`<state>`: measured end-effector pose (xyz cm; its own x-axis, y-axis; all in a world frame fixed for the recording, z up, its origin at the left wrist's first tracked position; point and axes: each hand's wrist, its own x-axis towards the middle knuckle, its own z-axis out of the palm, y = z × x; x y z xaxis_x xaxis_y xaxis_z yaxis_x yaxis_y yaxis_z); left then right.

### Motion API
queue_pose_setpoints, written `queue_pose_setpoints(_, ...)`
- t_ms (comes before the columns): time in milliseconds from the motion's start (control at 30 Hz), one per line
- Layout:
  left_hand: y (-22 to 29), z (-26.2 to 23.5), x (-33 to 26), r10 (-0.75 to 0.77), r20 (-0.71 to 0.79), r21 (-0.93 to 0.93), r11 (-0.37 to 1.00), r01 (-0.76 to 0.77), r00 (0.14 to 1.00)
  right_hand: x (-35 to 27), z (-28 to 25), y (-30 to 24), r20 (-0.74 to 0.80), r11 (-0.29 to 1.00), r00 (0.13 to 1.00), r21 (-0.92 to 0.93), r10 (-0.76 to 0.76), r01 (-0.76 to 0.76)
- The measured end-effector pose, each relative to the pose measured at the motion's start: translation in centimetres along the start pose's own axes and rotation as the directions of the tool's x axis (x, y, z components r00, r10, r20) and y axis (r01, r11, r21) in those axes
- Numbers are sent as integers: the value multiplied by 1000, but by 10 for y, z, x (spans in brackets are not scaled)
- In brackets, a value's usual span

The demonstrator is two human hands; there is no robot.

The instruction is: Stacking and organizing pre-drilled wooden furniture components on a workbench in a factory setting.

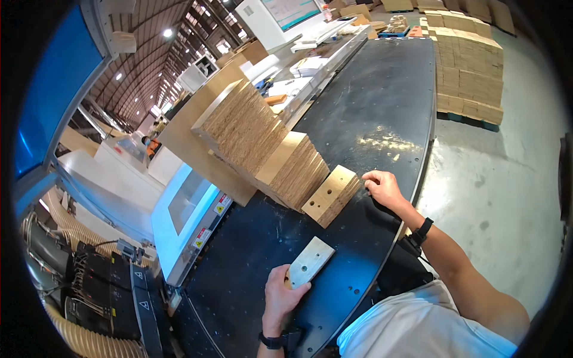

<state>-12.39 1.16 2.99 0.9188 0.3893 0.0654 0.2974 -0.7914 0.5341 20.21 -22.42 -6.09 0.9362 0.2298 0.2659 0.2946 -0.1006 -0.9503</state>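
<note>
My left hand grips the near end of a small pale wooden board with drilled holes, lying flat on the black machine table. My right hand rests on the table with its fingers curled, touching the right edge of a short stack of drilled particle boards standing on edge. That stack leans against a longer row of particle boards standing on edge and running back to the left.
A large flat panel lies left of the row. A white machine housing with a window and hoses sits at left. A monitor and papers are at the far end. Pallets of stacked boards stand on the concrete floor at right.
</note>
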Motion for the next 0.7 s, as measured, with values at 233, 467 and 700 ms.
queue_pose_setpoints(233, 57, 22, 16, 212, 29, -105, 973, -208, 977, -51, -34, -32, 289, 931, 941, 263, 173, -252)
queue_pose_setpoints(467, 135, 85, 75, 494, 92, -82, 869, -488, 864, -70, -106, -57, 490, 924, 866, 277, 99, -262)
queue_pose_setpoints(700, 190, 146, 133, 729, 33, -77, 684, -725, 684, -52, -175, -7, 320, 830, 925, 445, 203, -336)
